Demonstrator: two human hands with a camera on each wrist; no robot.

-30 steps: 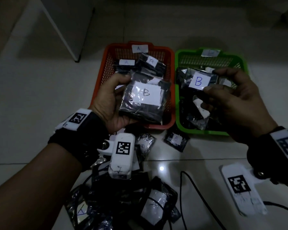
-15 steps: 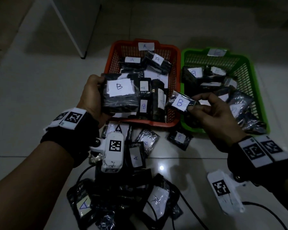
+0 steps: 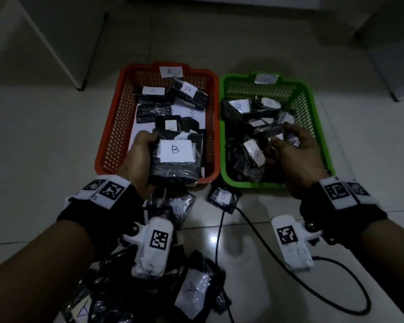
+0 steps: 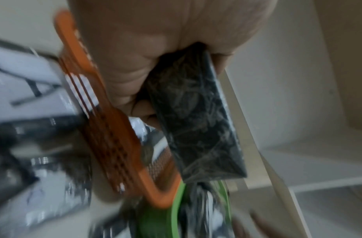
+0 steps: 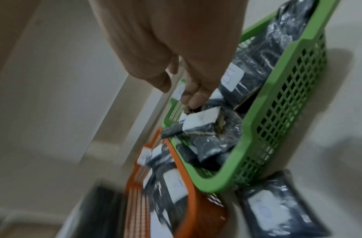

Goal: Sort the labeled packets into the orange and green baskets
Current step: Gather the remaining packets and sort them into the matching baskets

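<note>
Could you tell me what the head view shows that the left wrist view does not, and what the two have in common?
Only the head view shows the B label on the packet in the left hand, the right hand over the green basket, and the loose packet on the floor.

Only the left wrist view shows the packet's unlabeled side pinched under the thumb, and a blurred A label beyond the orange rim.

Both show the left hand holding that packet over the orange basket, and both baskets side by side.
</note>
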